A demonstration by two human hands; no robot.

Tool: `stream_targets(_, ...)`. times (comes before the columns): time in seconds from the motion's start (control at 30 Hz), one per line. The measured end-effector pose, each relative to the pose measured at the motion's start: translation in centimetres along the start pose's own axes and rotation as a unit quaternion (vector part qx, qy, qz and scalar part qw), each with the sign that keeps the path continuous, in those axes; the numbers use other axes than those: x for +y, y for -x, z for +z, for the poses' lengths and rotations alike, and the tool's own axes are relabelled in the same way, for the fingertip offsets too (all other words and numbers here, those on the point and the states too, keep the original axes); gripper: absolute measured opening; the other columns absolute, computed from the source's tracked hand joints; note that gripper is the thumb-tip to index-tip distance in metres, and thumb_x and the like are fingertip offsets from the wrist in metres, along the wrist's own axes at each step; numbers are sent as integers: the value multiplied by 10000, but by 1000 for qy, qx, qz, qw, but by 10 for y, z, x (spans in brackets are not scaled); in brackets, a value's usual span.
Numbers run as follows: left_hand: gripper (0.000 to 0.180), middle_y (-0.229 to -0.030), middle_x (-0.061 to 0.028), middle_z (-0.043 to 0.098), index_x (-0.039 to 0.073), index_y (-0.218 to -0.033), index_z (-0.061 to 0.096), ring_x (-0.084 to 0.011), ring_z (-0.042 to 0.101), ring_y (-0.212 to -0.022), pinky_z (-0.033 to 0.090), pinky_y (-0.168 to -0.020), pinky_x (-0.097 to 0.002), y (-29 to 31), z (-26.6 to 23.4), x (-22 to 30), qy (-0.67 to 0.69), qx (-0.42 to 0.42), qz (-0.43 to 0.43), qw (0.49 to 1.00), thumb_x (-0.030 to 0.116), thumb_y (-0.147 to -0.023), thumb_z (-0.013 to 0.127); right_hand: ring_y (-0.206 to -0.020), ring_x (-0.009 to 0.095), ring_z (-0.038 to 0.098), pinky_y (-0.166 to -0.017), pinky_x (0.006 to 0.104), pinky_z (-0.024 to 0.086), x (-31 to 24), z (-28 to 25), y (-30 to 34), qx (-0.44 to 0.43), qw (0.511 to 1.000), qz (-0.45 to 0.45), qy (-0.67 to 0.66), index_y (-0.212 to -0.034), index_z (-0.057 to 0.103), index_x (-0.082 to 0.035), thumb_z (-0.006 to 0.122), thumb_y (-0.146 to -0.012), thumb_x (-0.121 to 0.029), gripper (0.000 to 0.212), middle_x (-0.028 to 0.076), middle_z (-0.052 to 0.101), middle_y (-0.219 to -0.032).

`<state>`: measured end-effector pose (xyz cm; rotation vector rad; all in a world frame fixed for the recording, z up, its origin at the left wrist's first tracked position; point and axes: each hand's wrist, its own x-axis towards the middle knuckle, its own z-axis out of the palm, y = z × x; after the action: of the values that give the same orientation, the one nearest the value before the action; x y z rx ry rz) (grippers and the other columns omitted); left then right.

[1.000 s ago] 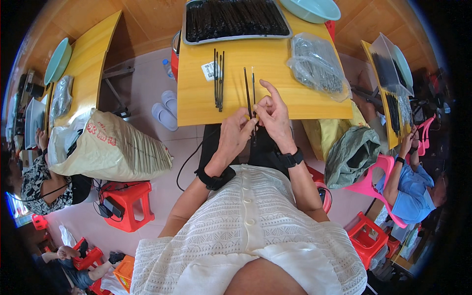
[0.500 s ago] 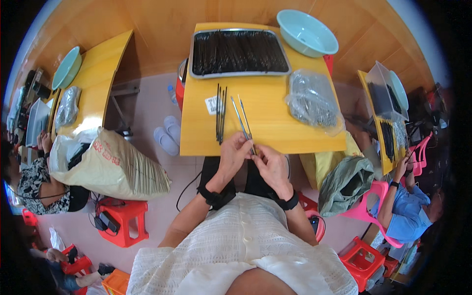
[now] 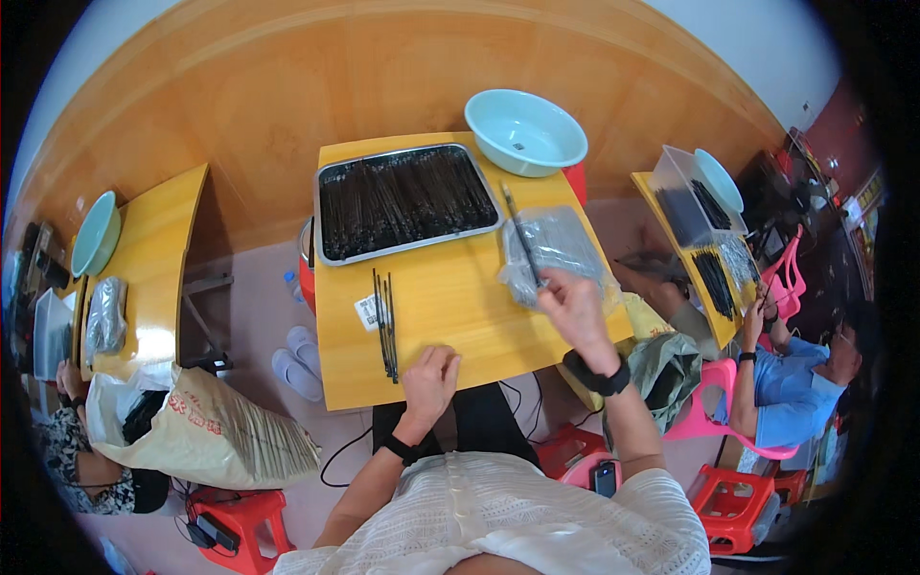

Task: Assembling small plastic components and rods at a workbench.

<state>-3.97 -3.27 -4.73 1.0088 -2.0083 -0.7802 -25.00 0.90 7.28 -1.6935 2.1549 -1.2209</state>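
My right hand is closed round the lower end of a thin dark stick with a paler upper tip, raised at a tilt in front of a clear plastic bag. Whether one or two sticks are in that grip is hard to make out. At the table's near edge my left hand rests with its fingers curled in, and no stick shows in it. Just left of it lie several long thin black sticks, partly over a small white printed label. A metal tray full of dark sticks stands farther back.
A light blue basin stands at the yellow table's far right corner. Left of the table are white slippers and a large woven sack. A green-grey bag sits at right. People are seated at side tables.
My hands have parted. The right has moved right and forward with a stick, toward the plastic bag; the left has settled at the table edge. The view has tilted up.
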Motion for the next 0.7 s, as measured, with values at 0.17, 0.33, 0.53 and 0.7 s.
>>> stream_targets(0.17,104,-710,-89,568,61,-768,588,-271,576,-569,453,-495,-362,-1,1,7,5,-7,-25,1000,158,-764,624,-505,188,541,-497,301,419,-5,7,-40,-34,999,22,33,-868,613,50,575,-695,-103,234,123,555,-573)
stream_targets(0.33,99,-710,-89,569,58,-759,588,-271,576,-568,456,-494,-359,1,3,2,-2,5,-25,1000,150,-762,623,-635,376,582,-597,418,457,22,59,-101,-17,997,7,69,-754,620,33,564,-677,-145,202,233,569,-642)
stream_targets(0.53,90,-702,-90,567,60,-750,588,-279,574,-567,455,-491,-366,2,6,2,-7,20,-7,1000,144,-762,616,-718,389,583,-666,434,465,65,98,-166,-21,987,10,159,-739,627,24,563,-686,-146,189,237,591,-722)
stream_targets(0.7,85,-697,-89,558,62,-750,583,-287,570,-569,454,-491,-375,4,4,5,0,18,-21,1000,141,-764,612,-758,378,585,-705,418,462,90,112,-172,-63,983,-18,172,-792,642,22,576,-733,-176,217,228,599,-747)
